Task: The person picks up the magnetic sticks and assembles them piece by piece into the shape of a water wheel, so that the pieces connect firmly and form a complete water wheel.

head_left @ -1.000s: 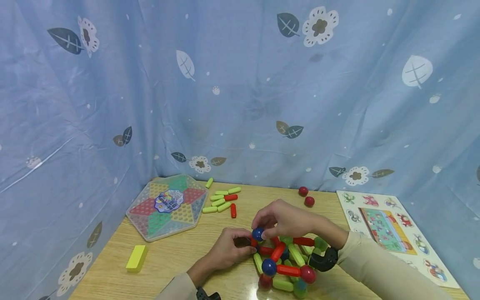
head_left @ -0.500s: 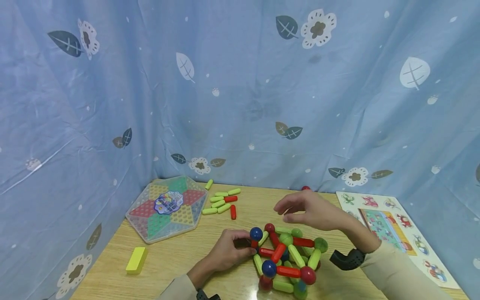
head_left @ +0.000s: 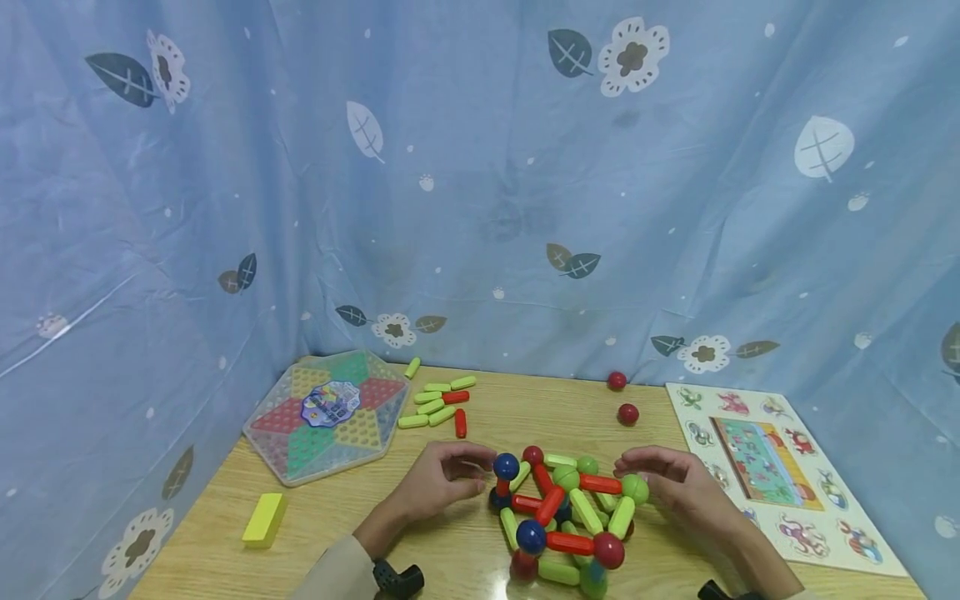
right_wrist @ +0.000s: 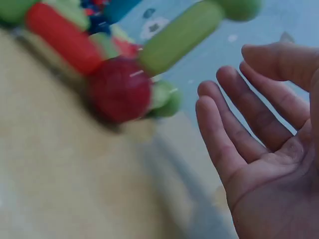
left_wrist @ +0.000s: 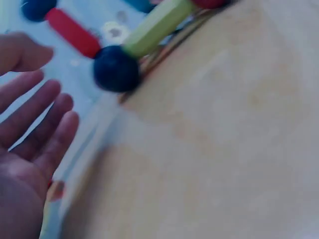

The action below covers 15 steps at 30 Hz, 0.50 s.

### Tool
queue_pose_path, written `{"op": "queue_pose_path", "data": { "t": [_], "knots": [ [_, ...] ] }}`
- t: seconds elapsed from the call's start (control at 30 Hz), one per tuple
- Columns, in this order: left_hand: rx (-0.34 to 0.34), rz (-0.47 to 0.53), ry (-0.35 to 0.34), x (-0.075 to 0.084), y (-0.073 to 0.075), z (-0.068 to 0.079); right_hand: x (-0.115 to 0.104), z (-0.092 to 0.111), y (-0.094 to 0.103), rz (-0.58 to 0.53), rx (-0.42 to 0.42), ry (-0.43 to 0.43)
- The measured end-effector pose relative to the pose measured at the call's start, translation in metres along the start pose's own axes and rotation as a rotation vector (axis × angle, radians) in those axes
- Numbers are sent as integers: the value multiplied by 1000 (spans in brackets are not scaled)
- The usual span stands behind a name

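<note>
A structure of rods and balls, red, green and blue, stands on the table between my hands. At its left corner a red rod (left_wrist: 73, 33) rises from a dark blue ball (left_wrist: 116, 68) to another blue ball (head_left: 506, 466) on top. My left hand (head_left: 441, 481) is beside this corner, fingers apart from it and holding nothing. On the other side my right hand (head_left: 684, 490) lies close to the green ball (head_left: 635, 489), palm turned toward the structure. In the right wrist view its fingers are relaxed, near a red ball (right_wrist: 120, 89) and a green rod (right_wrist: 181, 37).
Loose green rods (head_left: 413, 422) and red rods (head_left: 461, 423) lie behind on the left. A hexagonal checkers board (head_left: 360, 429) and a yellow block (head_left: 265, 521) are farther left. Two red balls (head_left: 627, 414) sit at the back right, beside a picture puzzle board (head_left: 806, 533). A blue curtain (head_left: 480, 208) hangs behind.
My right hand has let go of the upper left blue ball and moved right and down to the structure's right side. My left hand has released the left corner and drawn back slightly.
</note>
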<state>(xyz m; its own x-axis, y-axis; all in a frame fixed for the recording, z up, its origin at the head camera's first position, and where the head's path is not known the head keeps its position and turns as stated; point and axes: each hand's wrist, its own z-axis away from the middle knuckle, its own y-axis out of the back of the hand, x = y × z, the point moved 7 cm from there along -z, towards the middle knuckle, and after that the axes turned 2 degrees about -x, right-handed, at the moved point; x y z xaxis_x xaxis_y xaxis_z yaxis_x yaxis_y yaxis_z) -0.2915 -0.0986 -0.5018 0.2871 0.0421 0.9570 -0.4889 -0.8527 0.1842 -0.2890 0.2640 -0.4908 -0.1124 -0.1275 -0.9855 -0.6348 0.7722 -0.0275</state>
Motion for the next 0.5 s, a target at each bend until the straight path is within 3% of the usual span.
{"op": "queue_pose_path", "data": {
  "t": [0.13,0.3,0.4,0.5],
  "knots": [
    [190,-22,66,-2,27,-6,17,9,-9,-213,-79,-1],
    [454,-170,206,-7,51,-13,25,11,-7,-216,-38,-14],
    [546,-328,242,-6,57,-18,26,11,-8,-203,-44,-9],
    [581,-506,245,-2,57,-27,25,11,-8,-204,-58,0]
  ]
}}
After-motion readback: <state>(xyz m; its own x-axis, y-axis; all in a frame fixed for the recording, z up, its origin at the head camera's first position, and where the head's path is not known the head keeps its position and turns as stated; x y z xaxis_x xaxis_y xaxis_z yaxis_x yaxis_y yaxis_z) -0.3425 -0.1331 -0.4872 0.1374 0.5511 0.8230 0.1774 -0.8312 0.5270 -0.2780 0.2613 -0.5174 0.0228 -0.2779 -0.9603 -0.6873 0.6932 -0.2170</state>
